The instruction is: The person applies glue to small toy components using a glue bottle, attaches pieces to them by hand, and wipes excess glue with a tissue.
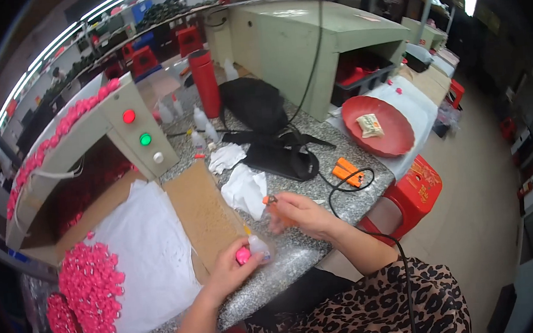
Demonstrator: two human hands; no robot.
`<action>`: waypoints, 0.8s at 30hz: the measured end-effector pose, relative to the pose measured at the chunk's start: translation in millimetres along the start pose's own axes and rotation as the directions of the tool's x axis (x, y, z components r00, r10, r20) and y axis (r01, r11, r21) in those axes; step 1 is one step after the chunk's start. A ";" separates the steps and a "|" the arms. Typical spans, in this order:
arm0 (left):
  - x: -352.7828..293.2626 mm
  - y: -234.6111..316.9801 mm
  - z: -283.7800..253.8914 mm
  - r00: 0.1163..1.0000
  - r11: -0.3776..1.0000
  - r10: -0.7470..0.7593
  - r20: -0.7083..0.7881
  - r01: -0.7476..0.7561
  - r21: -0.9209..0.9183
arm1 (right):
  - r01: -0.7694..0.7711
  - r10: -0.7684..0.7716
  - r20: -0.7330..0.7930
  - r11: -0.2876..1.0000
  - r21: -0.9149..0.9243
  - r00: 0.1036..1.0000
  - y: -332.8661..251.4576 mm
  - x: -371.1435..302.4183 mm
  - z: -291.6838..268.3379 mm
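My left hand (228, 268) is closed around a small translucent squeeze bottle (259, 247) with a thin yellow tip, near the table's front edge. A glossy pink piece (242, 255) shows between the same fingers. Just right of it, my right hand (302, 215) is wrapped round an orange lighter (271, 200) with a dark metal top; its lower part is mostly covered by fingers. The two hands are apart. Crumpled white tissues (245, 188) lie beyond them, and a brown cardboard sheet (204, 210) is on the left.
Many small pink pieces (92, 288) are heaped on a white cloth (143, 247), before a machine (140, 130) with coloured buttons. A black cable (351, 187) loops near orange lighters (348, 172). Further back stand a red flask (204, 83), small bottles (201, 118) and a red bowl (397, 133).
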State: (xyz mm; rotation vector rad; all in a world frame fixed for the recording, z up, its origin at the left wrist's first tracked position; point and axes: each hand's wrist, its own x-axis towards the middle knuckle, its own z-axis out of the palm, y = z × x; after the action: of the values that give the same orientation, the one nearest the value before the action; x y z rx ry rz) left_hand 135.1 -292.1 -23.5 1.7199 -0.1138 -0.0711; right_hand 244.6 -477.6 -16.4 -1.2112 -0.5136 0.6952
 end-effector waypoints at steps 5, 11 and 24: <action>-21.9 22.7 47.4 0.963 0.980 0.039 0.265 -0.089 0.179 | -0.071 0.066 0.039 0.988 0.140 0.997 -13.6 -65.8 -20.3; -32.7 7.9 98.5 0.888 0.954 0.050 0.457 -0.178 0.241 | -0.219 0.265 0.157 0.940 -0.261 0.951 -14.9 -121.6 -47.2; -73.4 -34.4 118.2 0.993 0.943 0.110 0.032 -0.114 0.312 | -0.156 0.181 0.144 0.973 -0.168 0.973 4.2 -126.1 -45.7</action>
State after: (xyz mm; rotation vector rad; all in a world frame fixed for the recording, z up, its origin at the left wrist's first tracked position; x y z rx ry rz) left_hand 50.2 -394.5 -76.8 2.0278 -0.2439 0.0210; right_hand 188.3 -598.4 -32.8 -1.3639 -0.6102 0.9153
